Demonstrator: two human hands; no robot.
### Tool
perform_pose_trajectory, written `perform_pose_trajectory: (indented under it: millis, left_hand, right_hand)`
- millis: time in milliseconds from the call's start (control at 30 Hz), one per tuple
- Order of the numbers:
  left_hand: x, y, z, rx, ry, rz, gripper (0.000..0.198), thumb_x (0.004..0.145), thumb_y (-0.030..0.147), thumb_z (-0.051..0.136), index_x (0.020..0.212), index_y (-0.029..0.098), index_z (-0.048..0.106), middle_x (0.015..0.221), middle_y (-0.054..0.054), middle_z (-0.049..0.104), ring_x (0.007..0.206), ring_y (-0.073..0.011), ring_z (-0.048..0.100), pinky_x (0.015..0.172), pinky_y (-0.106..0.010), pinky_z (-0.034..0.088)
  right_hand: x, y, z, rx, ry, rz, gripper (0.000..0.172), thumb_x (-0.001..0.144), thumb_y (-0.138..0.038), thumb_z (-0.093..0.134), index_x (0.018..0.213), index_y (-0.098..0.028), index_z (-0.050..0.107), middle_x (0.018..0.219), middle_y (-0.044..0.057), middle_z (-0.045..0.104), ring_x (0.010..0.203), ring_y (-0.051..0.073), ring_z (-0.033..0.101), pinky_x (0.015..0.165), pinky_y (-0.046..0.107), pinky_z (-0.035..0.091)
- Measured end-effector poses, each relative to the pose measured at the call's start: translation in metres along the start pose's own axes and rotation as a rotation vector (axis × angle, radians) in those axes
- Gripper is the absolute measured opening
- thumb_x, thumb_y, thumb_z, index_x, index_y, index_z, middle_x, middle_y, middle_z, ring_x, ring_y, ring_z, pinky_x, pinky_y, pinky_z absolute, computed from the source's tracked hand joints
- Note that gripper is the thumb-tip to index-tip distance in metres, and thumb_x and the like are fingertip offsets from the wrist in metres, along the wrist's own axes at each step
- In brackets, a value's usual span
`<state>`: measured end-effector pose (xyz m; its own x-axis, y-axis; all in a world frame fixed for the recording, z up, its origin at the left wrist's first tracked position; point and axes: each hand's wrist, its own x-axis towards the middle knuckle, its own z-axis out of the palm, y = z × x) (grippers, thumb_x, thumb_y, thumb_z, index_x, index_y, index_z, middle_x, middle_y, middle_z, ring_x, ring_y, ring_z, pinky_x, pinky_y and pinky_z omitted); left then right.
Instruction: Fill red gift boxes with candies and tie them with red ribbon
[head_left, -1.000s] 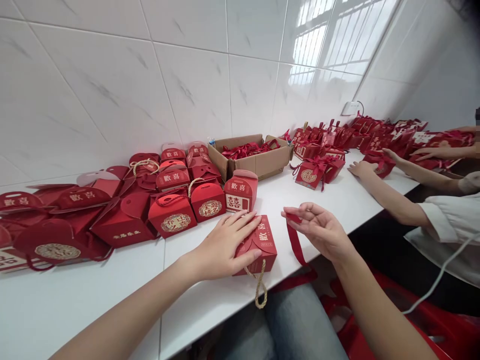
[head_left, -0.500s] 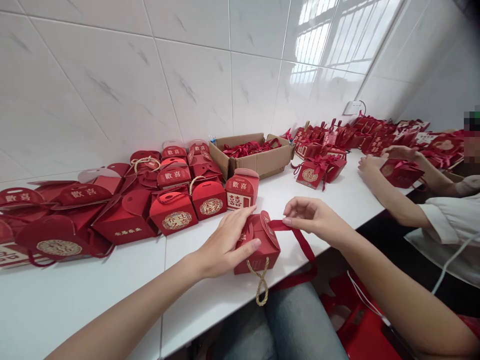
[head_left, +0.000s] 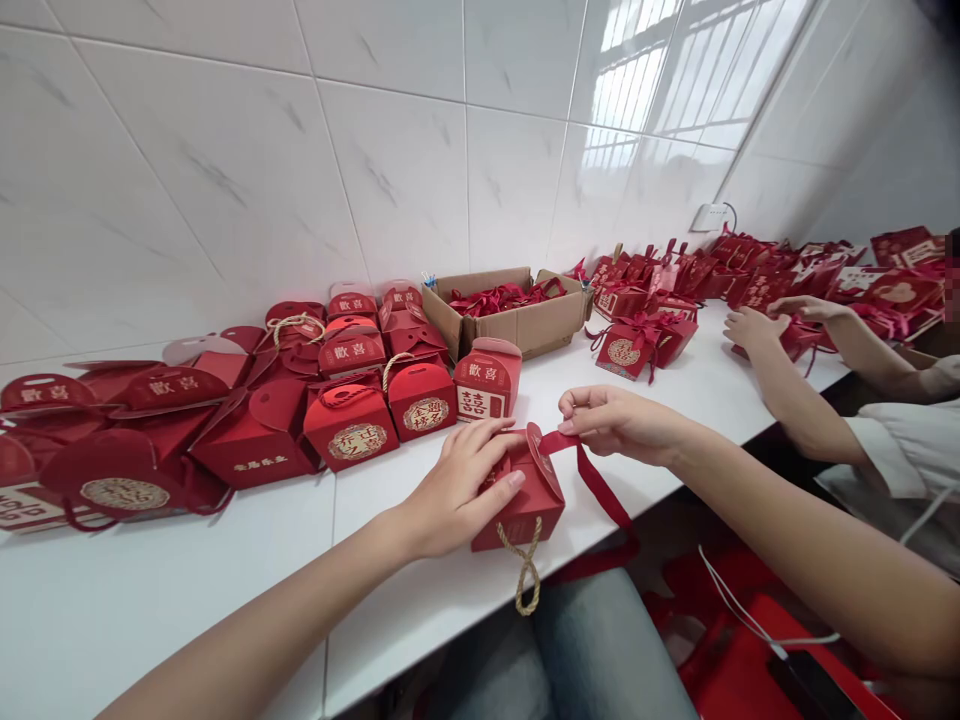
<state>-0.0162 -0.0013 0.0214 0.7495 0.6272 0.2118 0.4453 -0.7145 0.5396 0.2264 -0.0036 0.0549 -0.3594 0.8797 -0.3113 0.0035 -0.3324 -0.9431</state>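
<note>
Head view, left hand: your left hand clasps the red box, fingers closed over its top.
Right hand: your right hand pinches the red ribbon at the box's upright flap.
Box: at the bench's front edge, with its rope handle hanging over.
Back edge: a cardboard carton of ribbons.
Far right: a co-worker's hands.

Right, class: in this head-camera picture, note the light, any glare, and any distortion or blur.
Head view: window glare mirrored on the glossy wall tiles; only soft shadows under the left hand and red box on the white counter; wide-angle stretch fans the tile joints and lengthens the forearms; the right hand and ribbon are sharp; a pixelated patch sits at the right edge.
</note>
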Motion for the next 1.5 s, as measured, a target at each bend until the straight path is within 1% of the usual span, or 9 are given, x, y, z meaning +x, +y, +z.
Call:
perform_pose_trajectory:
  millis: [200,333,633,867,1033,1100,1233,1367,1500]
  left_hand:
    - [0.0,-0.002,0.001,-0.011,0.03,-0.018,0.046,0.095,0.044,0.035,0.136,0.025,0.042,0.145,-0.009,0.04,0.133,-0.0271,0.034,0.111,-0.05,0.028]
    - [0.001,-0.001,0.0,-0.046,0.034,-0.043,0.043,0.096,0.042,0.033,0.134,0.026,0.046,0.145,-0.007,0.041,0.134,-0.025,0.034,0.112,-0.049,0.027]
    - [0.003,0.008,-0.002,-0.081,0.063,-0.094,0.039,0.096,0.035,0.031,0.124,0.025,0.057,0.139,-0.006,0.047,0.13,-0.0252,0.039,0.111,-0.048,0.029]
    - [0.009,0.013,-0.007,-0.043,0.074,-0.133,0.031,0.091,0.029,0.042,0.116,0.027,0.061,0.137,-0.006,0.05,0.13,-0.0272,0.039,0.11,-0.053,0.026]
    - [0.017,0.018,-0.008,-0.017,0.079,-0.177,0.026,0.087,0.03,0.047,0.105,0.026,0.065,0.132,-0.007,0.055,0.126,-0.0286,0.043,0.108,-0.057,0.025]
    - [0.023,0.019,-0.009,-0.05,0.051,-0.226,0.026,0.088,0.03,0.045,0.101,0.024,0.067,0.128,-0.007,0.057,0.123,-0.0283,0.046,0.107,-0.055,0.028]
    - [0.035,0.019,-0.012,-0.163,-0.003,-0.304,0.029,0.088,0.03,0.041,0.091,0.021,0.069,0.117,-0.006,0.063,0.117,-0.0263,0.052,0.104,-0.047,0.037]
    - [0.04,0.019,-0.016,-0.234,-0.026,-0.303,0.029,0.085,0.032,0.044,0.085,0.021,0.071,0.113,-0.006,0.064,0.111,-0.0251,0.056,0.1,-0.041,0.043]
    - [0.039,0.022,-0.017,-0.289,-0.043,-0.276,0.026,0.083,0.031,0.048,0.079,0.019,0.07,0.11,-0.007,0.065,0.106,-0.0249,0.058,0.093,-0.038,0.047]
  right_hand:
    - [0.002,0.001,-0.004,0.022,-0.032,-0.005,0.027,0.063,-0.019,0.076,0.07,-0.017,0.05,0.047,-0.011,0.034,0.039,0.001,0.021,0.042,0.02,0.009]
    - [0.005,0.004,-0.006,0.005,-0.008,0.01,0.027,0.062,-0.018,0.076,0.069,-0.017,0.05,0.047,-0.011,0.035,0.038,0.0,0.021,0.042,0.021,0.008]
    - [0.002,0.005,-0.003,-0.043,0.023,0.021,0.032,0.058,-0.022,0.078,0.067,-0.018,0.047,0.046,-0.011,0.037,0.039,0.001,0.021,0.043,0.021,0.007]
    - [0.008,-0.001,0.002,-0.292,0.081,-0.043,0.029,0.059,-0.028,0.079,0.07,-0.017,0.054,0.052,-0.008,0.048,0.042,0.002,0.027,0.042,0.022,0.011]
    - [0.01,-0.007,0.006,-0.426,0.058,-0.04,0.033,0.058,-0.037,0.081,0.077,-0.016,0.064,0.06,-0.004,0.055,0.045,0.003,0.03,0.041,0.022,0.015]
    - [0.011,-0.008,0.007,-0.438,0.071,-0.046,0.032,0.059,-0.038,0.08,0.077,-0.017,0.064,0.06,-0.004,0.056,0.045,0.004,0.031,0.041,0.022,0.015]
    - [0.013,-0.007,0.008,-0.431,0.076,-0.051,0.027,0.06,-0.035,0.079,0.075,-0.018,0.064,0.059,-0.004,0.056,0.045,0.004,0.031,0.041,0.022,0.015]
    - [0.013,-0.007,0.006,-0.365,0.007,-0.044,0.021,0.064,-0.032,0.075,0.074,-0.016,0.065,0.056,-0.005,0.055,0.043,0.003,0.026,0.042,0.023,0.013]
    - [0.015,-0.007,0.005,-0.308,-0.03,-0.019,0.021,0.064,-0.031,0.075,0.074,-0.016,0.064,0.055,-0.005,0.053,0.043,0.003,0.025,0.042,0.023,0.012]
